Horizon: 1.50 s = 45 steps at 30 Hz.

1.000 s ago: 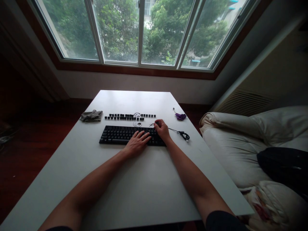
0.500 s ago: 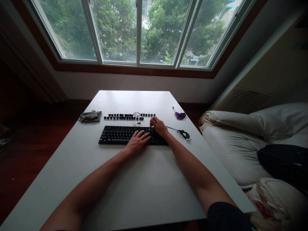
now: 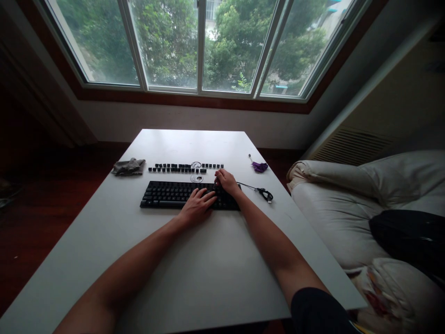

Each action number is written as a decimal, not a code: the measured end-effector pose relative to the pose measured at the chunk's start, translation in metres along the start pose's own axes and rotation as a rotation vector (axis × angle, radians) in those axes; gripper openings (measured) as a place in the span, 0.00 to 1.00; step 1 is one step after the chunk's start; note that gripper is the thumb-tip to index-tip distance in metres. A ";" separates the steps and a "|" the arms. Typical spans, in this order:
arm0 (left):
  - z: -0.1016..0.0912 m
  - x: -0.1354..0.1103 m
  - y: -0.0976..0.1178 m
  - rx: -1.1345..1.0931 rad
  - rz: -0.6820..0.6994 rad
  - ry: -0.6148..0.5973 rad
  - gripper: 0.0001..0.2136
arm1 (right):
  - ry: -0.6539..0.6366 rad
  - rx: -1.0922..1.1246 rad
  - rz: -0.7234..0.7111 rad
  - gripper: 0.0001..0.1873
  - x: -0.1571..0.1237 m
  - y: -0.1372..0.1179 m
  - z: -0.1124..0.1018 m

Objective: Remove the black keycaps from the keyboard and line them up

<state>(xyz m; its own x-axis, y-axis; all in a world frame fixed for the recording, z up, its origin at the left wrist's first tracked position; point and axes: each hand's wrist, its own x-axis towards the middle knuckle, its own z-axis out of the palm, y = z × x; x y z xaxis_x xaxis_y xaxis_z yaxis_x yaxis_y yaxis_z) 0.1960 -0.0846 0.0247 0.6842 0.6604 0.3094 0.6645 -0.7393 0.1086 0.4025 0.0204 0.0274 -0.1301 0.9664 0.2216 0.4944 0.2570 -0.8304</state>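
Observation:
A black keyboard [image 3: 165, 194] lies across the white table. My left hand [image 3: 198, 204] rests on its right half, fingers spread and lying flat over the keys. Beside it, my right hand [image 3: 226, 180] is over the upper right part of the keyboard, thumb and fingers pinched together and pointing down at the keys. What the pinch holds is too small to make out. Behind the keyboard, loose black keycaps [image 3: 177, 170] stand in two rows. Among them lie a clear round piece [image 3: 196, 164] and a second clear ring [image 3: 197, 178].
A grey cloth [image 3: 128, 167] lies at the table's left edge. Toward the right edge are a purple cloth [image 3: 260, 167], a small brush-like stick [image 3: 250, 157] and the keyboard's coiled cable [image 3: 264, 194]. A pale sofa [image 3: 327, 213] stands to the right of the table [image 3: 215, 273].
My right hand has dipped slightly at the keys, its pinch still closed. My left hand keeps its place on the keyboard. The whole view has shifted a little.

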 end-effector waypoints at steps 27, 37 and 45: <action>-0.003 -0.001 0.001 -0.021 -0.013 -0.004 0.24 | -0.064 -0.011 -0.133 0.16 -0.020 -0.014 -0.006; -0.001 -0.001 0.001 -0.008 -0.011 0.002 0.24 | 0.033 -0.044 -0.060 0.17 -0.014 -0.006 0.002; -0.001 -0.001 0.000 -0.015 -0.012 -0.003 0.24 | 0.033 -0.166 -0.178 0.15 -0.024 -0.017 0.001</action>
<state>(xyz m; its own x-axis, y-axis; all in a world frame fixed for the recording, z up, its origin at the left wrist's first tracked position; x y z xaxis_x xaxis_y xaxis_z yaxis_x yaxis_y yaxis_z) 0.1949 -0.0859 0.0254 0.6773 0.6696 0.3049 0.6682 -0.7332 0.1259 0.3967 -0.0069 0.0355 -0.2014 0.9045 0.3758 0.6005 0.4172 -0.6821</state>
